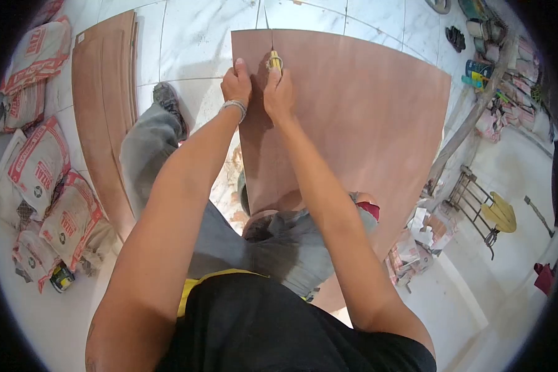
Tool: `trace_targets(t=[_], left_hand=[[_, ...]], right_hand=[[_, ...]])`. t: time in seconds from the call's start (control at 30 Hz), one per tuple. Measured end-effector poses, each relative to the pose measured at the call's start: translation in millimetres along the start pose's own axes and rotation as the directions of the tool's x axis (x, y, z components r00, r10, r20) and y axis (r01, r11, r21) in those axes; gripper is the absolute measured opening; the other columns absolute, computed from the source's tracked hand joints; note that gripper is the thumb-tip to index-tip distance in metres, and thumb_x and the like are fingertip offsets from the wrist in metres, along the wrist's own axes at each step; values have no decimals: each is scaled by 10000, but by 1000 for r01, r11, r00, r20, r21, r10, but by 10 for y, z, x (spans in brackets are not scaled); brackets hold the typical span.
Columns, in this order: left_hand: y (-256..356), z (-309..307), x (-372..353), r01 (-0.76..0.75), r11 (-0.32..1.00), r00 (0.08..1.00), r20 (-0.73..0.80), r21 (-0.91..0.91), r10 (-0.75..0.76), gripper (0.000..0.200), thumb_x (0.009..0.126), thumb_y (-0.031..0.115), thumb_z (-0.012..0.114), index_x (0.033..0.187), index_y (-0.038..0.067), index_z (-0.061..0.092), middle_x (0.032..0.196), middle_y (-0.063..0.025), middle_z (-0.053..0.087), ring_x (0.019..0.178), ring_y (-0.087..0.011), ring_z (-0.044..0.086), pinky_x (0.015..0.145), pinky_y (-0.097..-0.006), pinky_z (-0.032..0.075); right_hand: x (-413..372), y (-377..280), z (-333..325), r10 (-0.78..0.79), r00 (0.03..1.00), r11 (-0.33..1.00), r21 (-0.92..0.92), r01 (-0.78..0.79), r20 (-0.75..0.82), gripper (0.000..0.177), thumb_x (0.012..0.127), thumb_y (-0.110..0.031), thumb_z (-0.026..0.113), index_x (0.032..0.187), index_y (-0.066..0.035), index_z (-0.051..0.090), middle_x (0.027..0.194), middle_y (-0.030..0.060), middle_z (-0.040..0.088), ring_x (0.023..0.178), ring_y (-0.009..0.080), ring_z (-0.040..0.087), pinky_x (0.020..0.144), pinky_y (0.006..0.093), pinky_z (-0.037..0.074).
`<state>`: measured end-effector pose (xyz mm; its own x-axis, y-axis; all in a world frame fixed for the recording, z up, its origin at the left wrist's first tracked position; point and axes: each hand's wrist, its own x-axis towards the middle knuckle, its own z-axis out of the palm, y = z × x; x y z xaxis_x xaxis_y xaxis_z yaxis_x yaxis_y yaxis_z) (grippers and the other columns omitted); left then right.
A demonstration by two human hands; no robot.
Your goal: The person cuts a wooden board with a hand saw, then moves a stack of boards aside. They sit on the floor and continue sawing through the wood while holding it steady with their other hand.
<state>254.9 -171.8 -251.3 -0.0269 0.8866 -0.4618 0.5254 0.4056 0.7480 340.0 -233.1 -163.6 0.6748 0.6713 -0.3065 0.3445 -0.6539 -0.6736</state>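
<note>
A large reddish-brown sheet [359, 124] lies under both my hands, with a thin dark line running from its top edge toward a yellow-handled tool [275, 60]. My right hand [279, 93] is closed around that tool, whose tip points away from me. Just left of it, my left hand [236, 84] grips the sheet's left edge, thumb on top; its other fingers are partly hidden. A light bracelet circles my left wrist. My knee rests on the near part of the sheet.
Narrow brown panels [102, 105] lie on the tiled floor [192, 37] at left, beside stacked red-and-white bags [40, 161]. At right are a wooden pole [471, 118], a yellow shovel blade [499, 212], dark sandals [455, 38] and assorted clutter.
</note>
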Motion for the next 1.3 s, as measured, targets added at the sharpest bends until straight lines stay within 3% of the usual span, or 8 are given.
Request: trace_targets(t=[0.23,0.27,0.4,0.63,0.8,0.9,1.1,1.3], left_hand=[[216,-176,216,-78,989,985,144,-126,96,686,983,589,447,1107,-65,612,1110,-322,654,1107,-457,618,968,-481,459],[282,-142,303,-64,987,983,162,-149,88,687,981,590,453,1120,-66,605,1122,-319,651,1114,-450,617,971,-476,459],[304,-105,342,-58,987,984,160,-148,82,721,971,597,473,1139,-94,591,1142,-334,641,1128,-436,618,971,-460,463],[106,20,477,-106,971,977,158,-213,141,817,926,665,530,1132,-121,609,1073,-303,679,1045,-396,663,924,-442,492],[292,-141,422,-7,959,949,301,-282,96,756,915,634,594,1084,-100,642,981,-229,708,932,-313,683,864,-395,516],[296,-114,412,-23,957,964,247,-288,97,709,920,614,604,1051,-81,661,922,-189,712,878,-270,681,833,-381,521],[333,-179,413,-15,949,941,316,-316,120,664,933,615,582,1025,-35,680,909,-156,721,858,-266,682,814,-388,521],[223,-44,462,-44,959,960,253,-279,118,706,923,650,559,1052,-34,679,914,-177,722,906,-291,694,848,-399,518]], right_hand=[[-912,-118,-844,108,982,994,-6,-108,154,402,1040,-333,417,1182,25,533,1040,320,637,1008,495,603,860,512,462],[-1283,-228,-1118,162,969,986,-79,-149,187,454,1062,-386,377,1110,25,562,926,230,620,877,336,610,811,438,467],[-1942,-326,-1618,338,906,940,-49,-337,256,409,1062,-342,400,1123,27,565,886,230,602,843,339,611,783,433,474],[-103,-23,-217,110,983,993,-61,-102,149,490,1068,-373,350,1096,63,572,952,299,633,849,467,596,755,481,470],[-1472,-222,-1240,91,967,962,-270,-24,239,345,1038,-239,378,1157,14,581,966,258,606,902,474,590,761,486,468],[-1819,-522,-1625,314,913,947,-147,-284,261,347,1020,-200,388,1230,6,572,1045,251,596,938,454,588,799,492,471],[-86,-148,-182,204,968,979,-57,-197,148,452,1057,-352,389,1071,63,566,1001,303,635,963,470,605,818,486,467],[-1361,-284,-1100,162,973,978,-159,-136,163,390,1025,-260,392,1148,60,579,1042,297,591,959,459,583,826,475,459]])
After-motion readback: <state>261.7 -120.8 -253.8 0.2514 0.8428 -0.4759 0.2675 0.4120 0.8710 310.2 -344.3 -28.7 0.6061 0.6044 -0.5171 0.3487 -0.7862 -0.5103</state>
